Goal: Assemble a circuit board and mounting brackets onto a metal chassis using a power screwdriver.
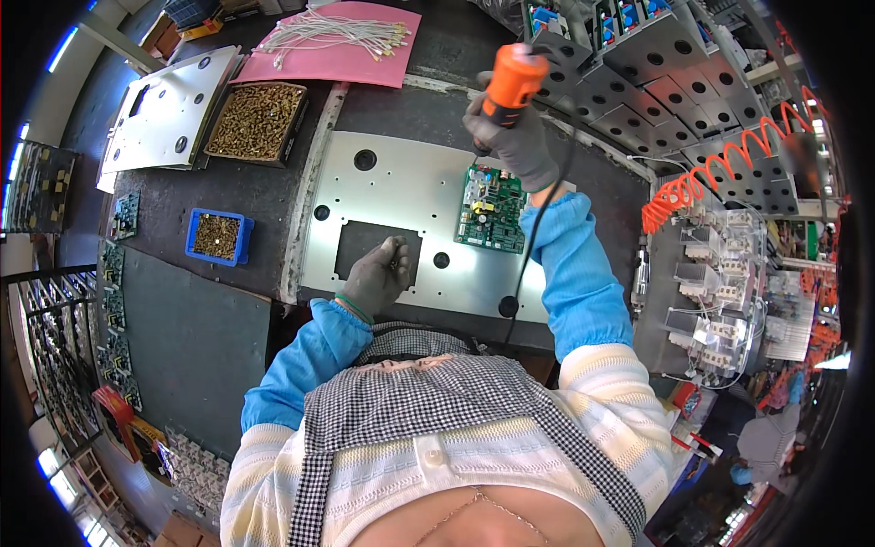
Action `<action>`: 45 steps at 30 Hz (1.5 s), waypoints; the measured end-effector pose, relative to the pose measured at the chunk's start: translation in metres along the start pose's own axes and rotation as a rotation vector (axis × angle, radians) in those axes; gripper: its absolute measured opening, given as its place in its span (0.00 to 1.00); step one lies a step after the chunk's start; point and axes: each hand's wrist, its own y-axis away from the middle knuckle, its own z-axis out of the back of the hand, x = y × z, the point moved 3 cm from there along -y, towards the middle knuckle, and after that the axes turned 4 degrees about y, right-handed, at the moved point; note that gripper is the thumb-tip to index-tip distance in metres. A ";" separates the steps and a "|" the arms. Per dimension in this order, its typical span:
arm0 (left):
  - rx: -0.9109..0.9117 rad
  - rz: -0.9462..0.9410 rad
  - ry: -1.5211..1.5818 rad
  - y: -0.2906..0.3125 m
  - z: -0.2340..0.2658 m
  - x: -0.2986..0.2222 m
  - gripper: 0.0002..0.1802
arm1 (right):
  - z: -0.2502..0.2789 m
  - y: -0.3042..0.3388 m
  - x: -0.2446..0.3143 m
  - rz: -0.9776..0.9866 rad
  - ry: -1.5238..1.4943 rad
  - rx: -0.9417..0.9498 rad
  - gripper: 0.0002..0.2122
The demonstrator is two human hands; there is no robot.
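Metal panel (406,182): seemed stiff and slippery, best taken by opposite edges; it lay flat on the table (269,187), silver, with a rectangular opening.
Circuit board (492,211): looked light but fragile, best held by its rim; it sat on the panel's right part, green and densely populated.
Orange driver (516,80): seemed moderately heavy, best gripped round its body; the right hand (519,146) was clamped on it.
Left hand (375,275): curled over the opening; whether it held anything could not be told.

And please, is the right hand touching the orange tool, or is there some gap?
Touching. The head view shows the gloved right hand with its fingers closed around the dark part of the orange tool.
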 end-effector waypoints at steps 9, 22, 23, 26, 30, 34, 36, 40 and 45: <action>-0.038 -0.053 0.136 0.016 -0.001 0.014 0.12 | -0.002 0.015 0.012 0.063 0.002 -0.090 0.13; 0.036 -0.018 -0.270 -0.003 -0.094 0.046 0.17 | -0.008 0.150 0.069 0.434 -0.340 -0.209 0.34; 0.035 -0.006 -0.277 -0.004 -0.094 0.048 0.17 | -0.006 0.153 0.067 0.442 -0.347 -0.235 0.34; 0.008 -0.007 -0.303 -0.006 -0.098 0.052 0.16 | -0.001 0.160 0.064 0.416 -0.392 -0.325 0.34; -0.009 -0.009 -0.275 -0.007 -0.098 0.057 0.15 | 0.003 0.163 0.061 0.411 -0.412 -0.349 0.33; -0.030 -0.013 -0.256 -0.009 -0.092 0.060 0.15 | 0.003 0.167 0.056 0.363 -0.418 -0.397 0.31; -0.046 -0.036 -0.254 -0.009 -0.090 0.062 0.15 | 0.002 0.170 0.053 0.346 -0.435 -0.417 0.31; -0.106 -0.061 -0.271 -0.009 -0.088 0.066 0.15 | 0.001 0.177 0.049 0.323 -0.426 -0.460 0.31; -0.122 -0.053 -0.286 -0.012 -0.090 0.075 0.16 | -0.001 0.191 0.054 0.318 -0.441 -0.488 0.32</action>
